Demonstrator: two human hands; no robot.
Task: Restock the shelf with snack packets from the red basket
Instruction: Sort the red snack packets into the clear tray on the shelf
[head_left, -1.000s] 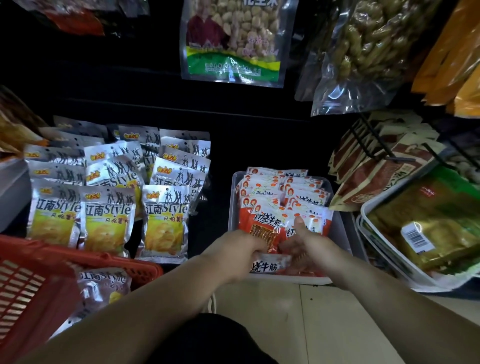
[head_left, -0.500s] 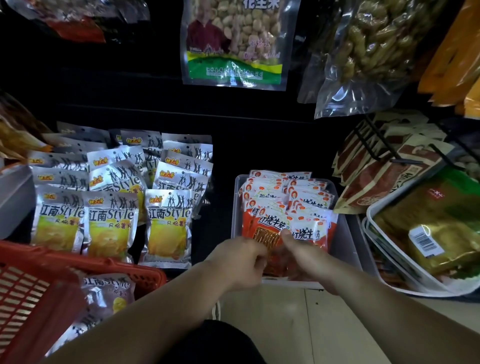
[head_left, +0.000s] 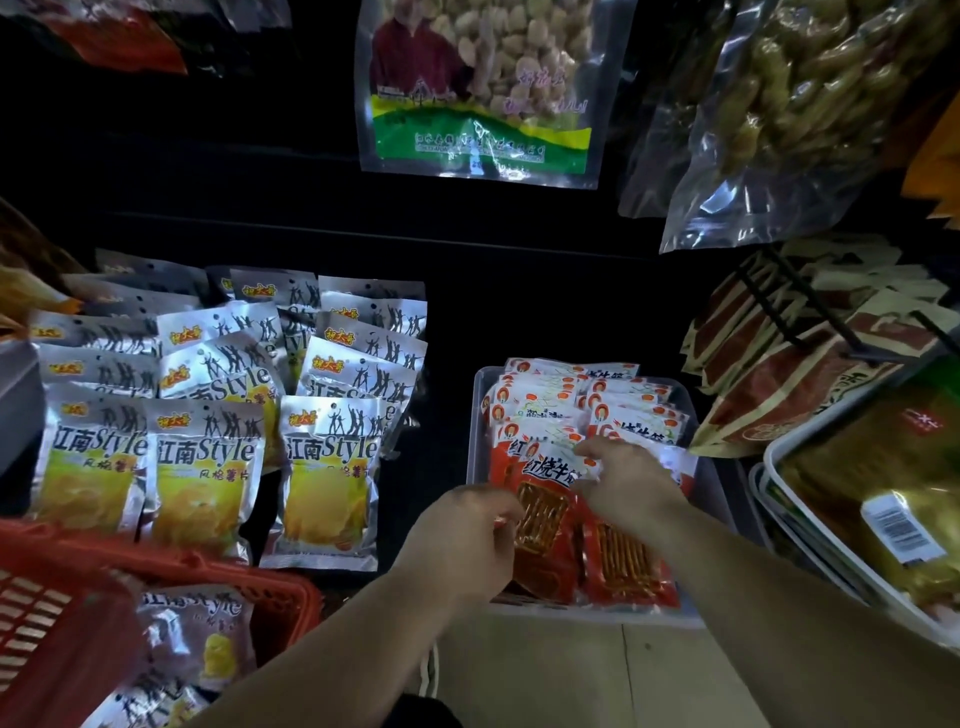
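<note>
Right grip (head_left: 618, 483) rose, pinching the top of the front red packet (head_left: 543, 514); left grip (head_left: 462, 535) clamps its side.

Shelf front, seen from above

The basket (head_left: 223, 574) sits near left with a packet (head_left: 197, 639) in it. Behind it, chip packets (head_left: 208, 467) stand in rows on the shelf (head_left: 447, 405). To their right, a tray (head_left: 714, 483) holds snack packets (head_left: 545, 525). The left hand (head_left: 462, 540) and right hand (head_left: 631, 483) are at its front row. Hanging bags (head_left: 478, 88) are above.
</note>
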